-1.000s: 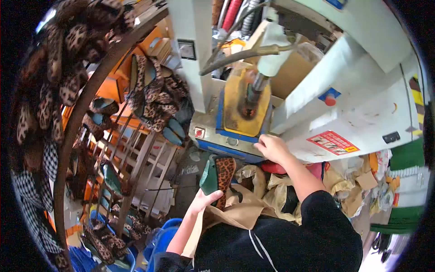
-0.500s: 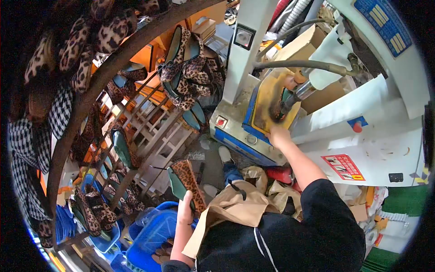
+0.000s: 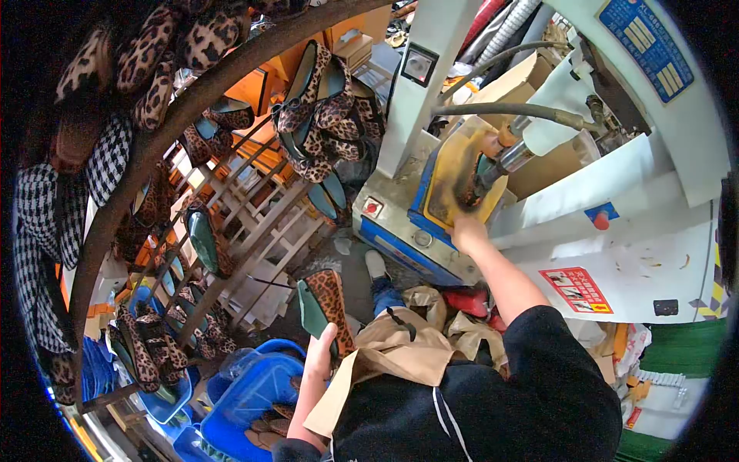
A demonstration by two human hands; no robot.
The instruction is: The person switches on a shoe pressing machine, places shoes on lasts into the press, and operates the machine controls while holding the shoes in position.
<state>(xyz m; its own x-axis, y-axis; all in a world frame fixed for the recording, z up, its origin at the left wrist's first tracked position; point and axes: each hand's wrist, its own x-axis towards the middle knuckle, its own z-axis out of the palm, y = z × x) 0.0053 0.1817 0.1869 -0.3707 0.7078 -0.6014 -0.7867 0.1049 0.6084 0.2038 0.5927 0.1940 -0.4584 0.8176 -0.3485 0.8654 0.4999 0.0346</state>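
A leopard-print shoe (image 3: 329, 300) with a green last in it is held in my left hand (image 3: 320, 350), the thumb against the green part. My right hand (image 3: 468, 233) reaches to the front edge of the machine's yellow pad (image 3: 443, 192); its fingertips are hidden at that edge, so I cannot make out what they hold. On the pad, another leopard-print shoe (image 3: 471, 183) lies under the metal press rod (image 3: 516, 158).
Leopard-print shoes (image 3: 312, 115) hang on a wooden rack (image 3: 254, 246) at the left, behind a curved dark bar (image 3: 127, 165). Blue baskets (image 3: 231, 416) stand low at the left. The machine's white housing (image 3: 631, 254) rises at the right.
The view has swung left. My left hand still holds its shoe, now tilted differently. My right hand has come to the pad's edge, and a shoe now shows under the press rod.
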